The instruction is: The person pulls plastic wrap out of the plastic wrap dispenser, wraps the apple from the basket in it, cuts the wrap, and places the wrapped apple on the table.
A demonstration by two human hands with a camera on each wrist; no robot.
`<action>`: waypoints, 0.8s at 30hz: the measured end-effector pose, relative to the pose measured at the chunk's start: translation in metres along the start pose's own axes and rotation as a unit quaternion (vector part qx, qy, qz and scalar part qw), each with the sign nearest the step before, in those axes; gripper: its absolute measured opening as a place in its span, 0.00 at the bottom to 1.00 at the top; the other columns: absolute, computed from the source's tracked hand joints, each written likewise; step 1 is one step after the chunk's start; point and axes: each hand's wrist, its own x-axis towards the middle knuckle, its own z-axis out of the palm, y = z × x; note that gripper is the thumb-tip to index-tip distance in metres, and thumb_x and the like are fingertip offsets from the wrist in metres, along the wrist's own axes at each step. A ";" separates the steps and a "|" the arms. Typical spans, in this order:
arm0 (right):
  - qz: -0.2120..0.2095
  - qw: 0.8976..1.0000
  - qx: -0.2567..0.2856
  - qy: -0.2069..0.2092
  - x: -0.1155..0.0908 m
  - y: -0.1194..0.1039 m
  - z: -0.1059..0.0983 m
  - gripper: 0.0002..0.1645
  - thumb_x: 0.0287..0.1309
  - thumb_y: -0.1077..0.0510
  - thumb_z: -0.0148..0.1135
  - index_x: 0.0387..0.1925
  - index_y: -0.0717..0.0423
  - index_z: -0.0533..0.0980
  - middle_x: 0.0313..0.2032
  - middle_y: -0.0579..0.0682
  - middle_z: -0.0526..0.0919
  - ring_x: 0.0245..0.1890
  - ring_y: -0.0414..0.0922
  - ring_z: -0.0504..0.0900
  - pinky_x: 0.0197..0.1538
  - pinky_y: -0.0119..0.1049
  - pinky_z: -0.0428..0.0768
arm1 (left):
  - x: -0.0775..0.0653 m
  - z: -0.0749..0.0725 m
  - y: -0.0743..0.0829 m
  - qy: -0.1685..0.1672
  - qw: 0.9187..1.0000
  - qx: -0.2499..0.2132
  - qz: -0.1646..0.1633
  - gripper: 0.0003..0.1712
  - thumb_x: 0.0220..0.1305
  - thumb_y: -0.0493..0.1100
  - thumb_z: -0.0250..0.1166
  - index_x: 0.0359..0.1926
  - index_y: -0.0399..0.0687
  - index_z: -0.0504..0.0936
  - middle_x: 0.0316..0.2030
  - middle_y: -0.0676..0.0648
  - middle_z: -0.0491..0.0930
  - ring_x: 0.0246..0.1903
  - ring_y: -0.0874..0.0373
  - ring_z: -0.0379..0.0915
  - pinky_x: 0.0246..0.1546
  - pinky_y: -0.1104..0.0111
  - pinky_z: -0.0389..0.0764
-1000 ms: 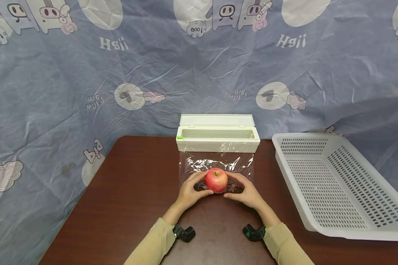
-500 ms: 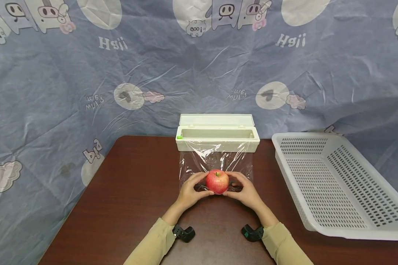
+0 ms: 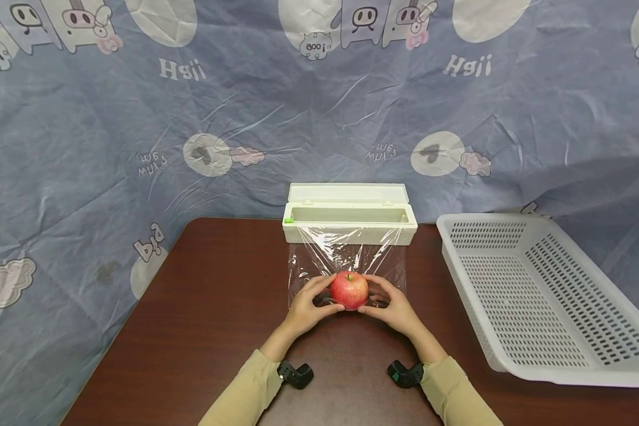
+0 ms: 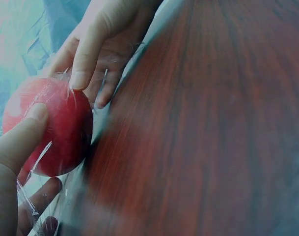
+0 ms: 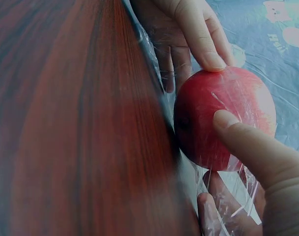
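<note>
A red apple [image 3: 349, 290] sits between both hands, on a sheet of clear plastic wrap [image 3: 319, 254]. My left hand [image 3: 303, 310] grips its left side, thumb near and fingers beyond. From the right, my right hand [image 3: 396, 309] holds it the same way. In the left wrist view, both thumbs press on the near side of the apple [image 4: 66, 125], with wrap lying between thumbs and skin. Wrap also clings around the apple [image 5: 223, 93] and fingers in the right wrist view. The film runs back to a white wrap dispenser box [image 3: 298, 235] with its lid raised.
A white perforated basket [image 3: 479, 322] stands at the right of the brown table [image 3: 218, 307]. A green slider [image 3: 289, 220] sits at the dispenser's left end. Behind the table hangs a printed blue-grey cloth [image 3: 298, 130].
My right thumb has come in from slightly apart to touch the apple. The apple has shifted slightly right. The wrap now stretches in taut creases from the dispenser to the apple.
</note>
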 end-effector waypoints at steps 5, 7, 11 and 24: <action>0.004 1.000 -0.003 0.000 0.000 0.004 -0.001 0.40 0.45 0.66 0.72 0.62 0.63 0.66 0.50 0.65 0.78 0.41 0.59 0.80 0.43 0.43 0.80 | 0.001 0.001 -0.003 -0.008 1.000 -0.002 -0.012 0.37 0.51 0.48 0.73 0.63 0.50 0.71 0.54 0.50 0.73 0.52 0.59 0.71 0.52 0.62 0.73; 0.001 1.000 0.000 0.000 0.001 0.005 -0.001 0.40 0.46 0.67 0.72 0.62 0.63 0.65 0.49 0.66 0.78 0.40 0.59 0.81 0.44 0.45 0.80 | 0.002 0.001 -0.002 -0.004 1.000 0.006 -0.006 0.37 0.52 0.48 0.72 0.63 0.49 0.72 0.54 0.50 0.74 0.54 0.57 0.69 0.54 0.60 0.72; 0.001 1.000 0.009 -0.001 0.002 0.007 -0.002 0.40 0.47 0.67 0.71 0.62 0.65 0.65 0.50 0.67 0.77 0.40 0.59 0.81 0.44 0.49 0.79 | 0.003 0.001 -0.001 0.002 1.000 0.017 -0.004 0.36 0.53 0.49 0.72 0.63 0.49 0.72 0.55 0.49 0.73 0.56 0.55 0.68 0.55 0.56 0.70; -0.003 0.999 0.032 0.003 0.009 0.009 -0.005 0.36 0.50 0.70 0.67 0.61 0.71 0.64 0.52 0.70 0.74 0.48 0.64 0.76 0.47 0.50 0.78 | 0.008 0.005 -0.002 0.029 1.000 -0.011 -0.004 0.29 0.56 0.43 0.69 0.60 0.47 0.75 0.57 0.47 0.73 0.58 0.53 0.68 0.58 0.56 0.67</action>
